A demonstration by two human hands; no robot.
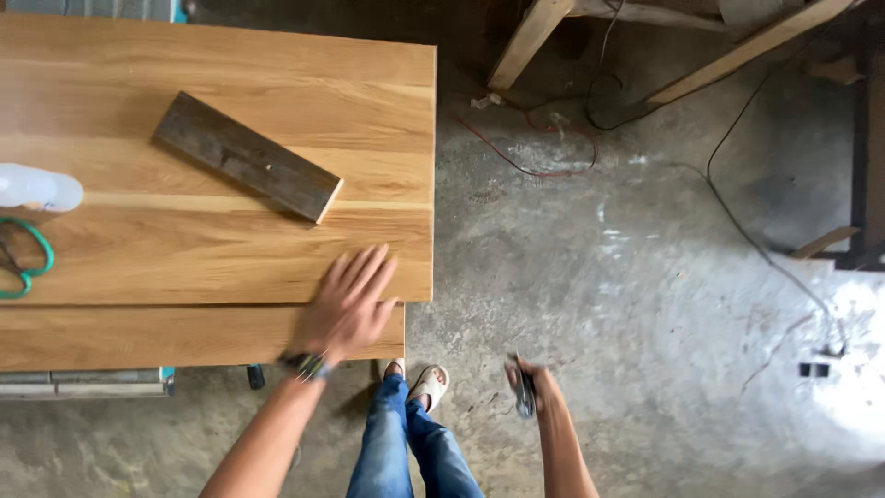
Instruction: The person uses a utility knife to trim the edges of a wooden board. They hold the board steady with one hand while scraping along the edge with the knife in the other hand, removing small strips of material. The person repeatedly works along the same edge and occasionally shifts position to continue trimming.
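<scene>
Left hand (pixel 348 302) flat and open, fingers spread, palm down on the near corner of the wooden board (pixel 221 120), close to its right edge. Dark watch (pixel 308 365) on that wrist. Right hand (pixel 528 387) lowered beside the leg, well apart from the bench, closed around a small dark tool (pixel 525 395), too blurred to name, perhaps a brush or scraper. Dark plank (pixel 247 156) lying slantwise on the board, apart from the left hand. Green-handled scissors (pixel 22 258) and a pale bottle (pixel 37 188) at the far left edge. Bare concrete floor (pixel 645 304) with loose cables (pixel 737 217) to the right.
</scene>
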